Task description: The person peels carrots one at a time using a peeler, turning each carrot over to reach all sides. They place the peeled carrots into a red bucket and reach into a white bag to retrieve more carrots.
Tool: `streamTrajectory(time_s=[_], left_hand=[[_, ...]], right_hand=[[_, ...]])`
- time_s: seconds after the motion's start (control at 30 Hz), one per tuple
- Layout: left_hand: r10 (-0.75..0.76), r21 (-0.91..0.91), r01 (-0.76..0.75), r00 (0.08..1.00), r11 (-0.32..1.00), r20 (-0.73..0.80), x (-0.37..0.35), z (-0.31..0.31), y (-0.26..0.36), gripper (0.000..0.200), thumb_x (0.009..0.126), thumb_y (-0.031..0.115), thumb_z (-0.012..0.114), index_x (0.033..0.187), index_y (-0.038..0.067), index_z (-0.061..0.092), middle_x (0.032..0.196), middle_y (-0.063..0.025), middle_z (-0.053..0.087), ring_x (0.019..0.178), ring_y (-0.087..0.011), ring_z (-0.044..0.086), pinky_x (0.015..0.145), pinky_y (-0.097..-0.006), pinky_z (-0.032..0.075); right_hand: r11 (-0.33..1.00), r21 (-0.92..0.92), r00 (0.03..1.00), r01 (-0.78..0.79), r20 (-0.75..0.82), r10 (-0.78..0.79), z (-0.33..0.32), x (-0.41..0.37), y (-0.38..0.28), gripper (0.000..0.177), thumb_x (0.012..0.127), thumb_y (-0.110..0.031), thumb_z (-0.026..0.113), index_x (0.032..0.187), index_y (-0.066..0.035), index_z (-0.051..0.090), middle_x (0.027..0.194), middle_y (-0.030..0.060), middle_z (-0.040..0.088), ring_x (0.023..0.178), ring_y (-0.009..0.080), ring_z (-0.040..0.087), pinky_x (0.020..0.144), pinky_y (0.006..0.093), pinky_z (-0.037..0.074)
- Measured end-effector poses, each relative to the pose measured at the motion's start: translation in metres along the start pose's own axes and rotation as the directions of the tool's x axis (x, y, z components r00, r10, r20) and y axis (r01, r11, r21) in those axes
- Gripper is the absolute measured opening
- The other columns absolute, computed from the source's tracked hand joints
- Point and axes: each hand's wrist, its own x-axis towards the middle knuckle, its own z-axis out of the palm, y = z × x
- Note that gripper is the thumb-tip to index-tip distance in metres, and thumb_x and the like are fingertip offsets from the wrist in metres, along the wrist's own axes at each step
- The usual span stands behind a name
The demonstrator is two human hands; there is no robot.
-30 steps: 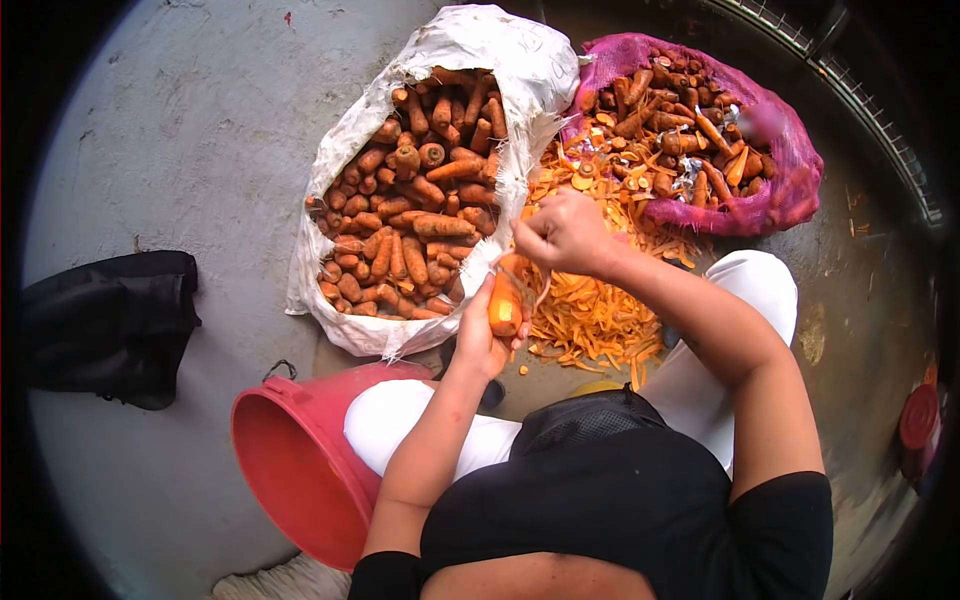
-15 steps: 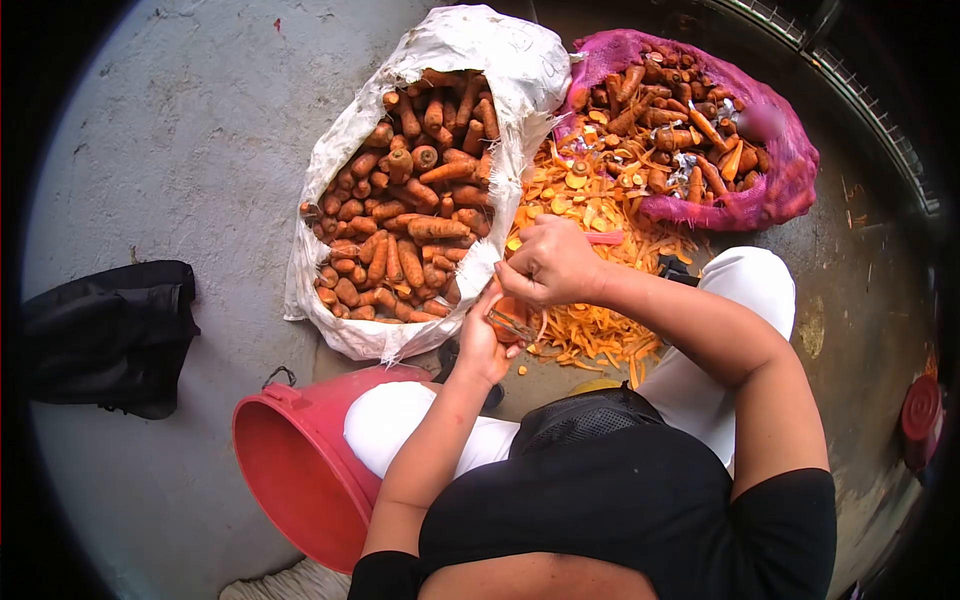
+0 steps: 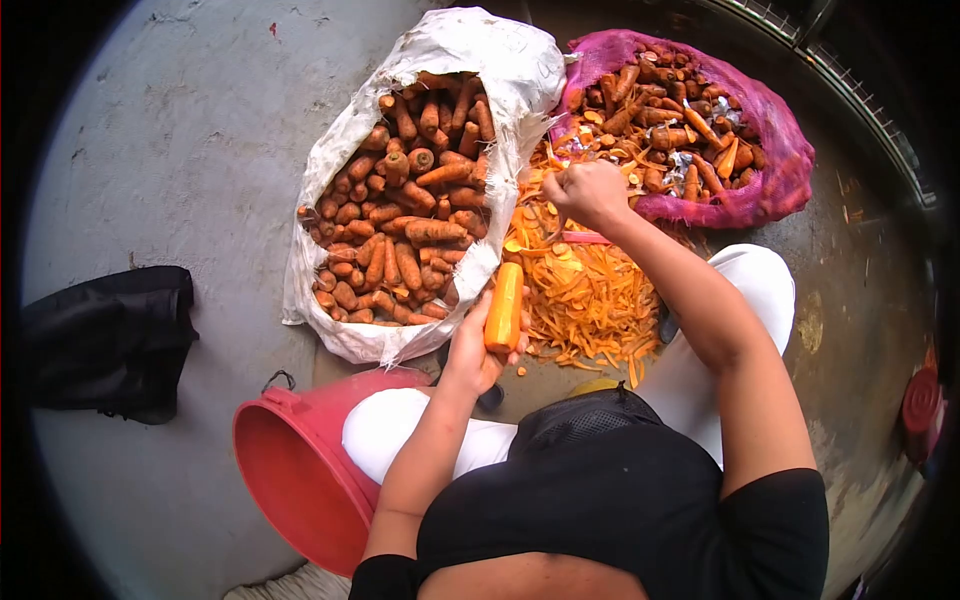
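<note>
A bright orange peeled carrot point(image 3: 504, 308) stands out in my left hand point(image 3: 478, 345), whose fingers are wrapped round its lower part. My right hand point(image 3: 592, 192) is closed above the heap of orange peelings point(image 3: 580, 300), apart from the carrot. What my right fingers hold is too small and hidden to name. Left of the heap, a white sack point(image 3: 335, 165) lies open, full of unpeeled carrots point(image 3: 405, 225). A pink mesh sack point(image 3: 790, 150) beyond the peelings holds more carrots and scraps.
A red bucket point(image 3: 345, 450) lies tipped beside my left leg. Black cloth point(image 3: 110, 340) is on the grey floor at the far left. A reddish round container point(image 3: 920, 405) stands at the right edge, and a metal grating point(image 3: 860, 90) runs along the upper right.
My right hand has moved up and away from my left hand, out over the peelings. The carrot in my left hand now shows as a smooth, bright orange length.
</note>
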Motion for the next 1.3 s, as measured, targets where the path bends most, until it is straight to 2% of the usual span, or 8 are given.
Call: streamTrajectory(time_s=[0.13,0.33,0.77,0.93,1.0,1.1,1.2,1.3], left_hand=[[0.013,-0.054,-0.015,0.999,0.998,-0.048,0.015,-0.020,-0.003,0.047,0.100,0.045,0.030,0.115,0.005,0.050,0.079,-0.0092,0.056,0.055,-0.0172,0.053,0.041,-0.0232,0.038],[0.000,-0.012,-0.001,0.996,1.000,-0.087,0.018,-0.009,-0.006,0.037,0.097,0.044,0.038,0.104,0.013,0.056,0.078,-0.0048,0.064,0.057,-0.0135,0.060,0.037,-0.0234,0.035],[0.015,0.091,-0.003,0.992,0.996,-0.123,0.011,0.004,-0.010,0.039,0.100,0.035,0.028,0.105,0.003,0.049,0.076,-0.0107,0.057,0.053,-0.0162,0.051,0.034,-0.0223,0.032],[-0.008,0.208,0.008,1.000,0.978,0.000,-0.004,0.014,-0.011,0.042,0.101,0.041,0.030,0.103,0.005,0.049,0.074,-0.0092,0.056,0.050,-0.0136,0.054,0.034,-0.0204,0.034],[0.009,0.157,-0.010,1.000,0.988,0.002,-0.002,0.011,-0.008,0.043,0.101,0.042,0.030,0.111,0.005,0.049,0.076,-0.0086,0.056,0.053,-0.0143,0.054,0.036,-0.0201,0.037],[0.032,0.008,-0.032,0.999,0.999,-0.026,0.008,-0.005,-0.005,0.047,0.101,0.042,0.031,0.121,0.004,0.050,0.081,-0.0078,0.056,0.059,-0.0148,0.055,0.041,-0.0217,0.041],[0.011,-0.013,-0.014,0.970,1.000,-0.242,0.014,-0.002,-0.001,0.047,0.100,0.044,0.032,0.115,0.004,0.052,0.084,-0.0075,0.057,0.061,-0.0157,0.055,0.043,-0.0255,0.043],[0.037,-0.086,-0.057,0.973,0.995,-0.226,0.025,-0.008,-0.006,0.040,0.098,0.042,0.037,0.111,0.008,0.054,0.088,-0.0065,0.061,0.069,-0.0170,0.060,0.050,-0.0277,0.048]], right_hand=[[0.932,0.272,0.971,0.239,-0.052,-0.234,-0.011,-0.019,-0.044,0.038,0.081,-0.030,0.055,0.049,-0.010,0.062,0.043,0.0095,0.052,0.039,0.0257,0.053,0.043,0.0399,0.044],[0.782,0.339,0.851,0.524,-0.163,-0.500,-0.017,-0.048,-0.074,0.036,0.081,-0.027,0.060,0.047,-0.015,0.059,0.046,0.0054,0.051,0.047,0.0251,0.050,0.052,0.0376,0.036],[0.820,0.316,0.878,0.477,-0.127,-0.462,-0.003,-0.042,-0.057,0.036,0.080,-0.029,0.059,0.048,-0.013,0.062,0.044,0.0086,0.050,0.042,0.0286,0.050,0.049,0.0387,0.041],[0.988,-0.112,0.973,0.110,0.214,-0.084,-0.007,0.006,0.013,0.046,0.087,-0.036,0.044,0.055,-0.012,0.066,0.051,0.0083,0.059,0.049,0.0210,0.060,0.059,0.0387,0.048],[0.977,-0.195,0.993,0.084,0.094,-0.067,-0.005,0.002,0.022,0.044,0.087,-0.036,0.045,0.057,-0.012,0.067,0.051,0.0075,0.059,0.049,0.0207,0.060,0.061,0.0384,0.048],[0.998,0.049,0.998,0.040,0.055,-0.043,-0.008,-0.007,-0.009,0.044,0.086,-0.033,0.050,0.050,-0.011,0.064,0.046,0.0092,0.056,0.042,0.0231,0.056,0.054,0.0365,0.048],[0.916,0.182,0.925,0.358,-0.204,-0.321,-0.009,-0.025,-0.039,0.039,0.082,-0.027,0.057,0.046,-0.013,0.059,0.043,0.0072,0.050,0.041,0.0247,0.051,0.050,0.0376,0.043],[0.834,0.275,0.878,0.478,-0.183,-0.443,-0.016,-0.041,-0.063,0.037,0.081,-0.027,0.060,0.045,-0.017,0.059,0.044,0.0052,0.048,0.046,0.0244,0.050,0.052,0.0377,0.039]])
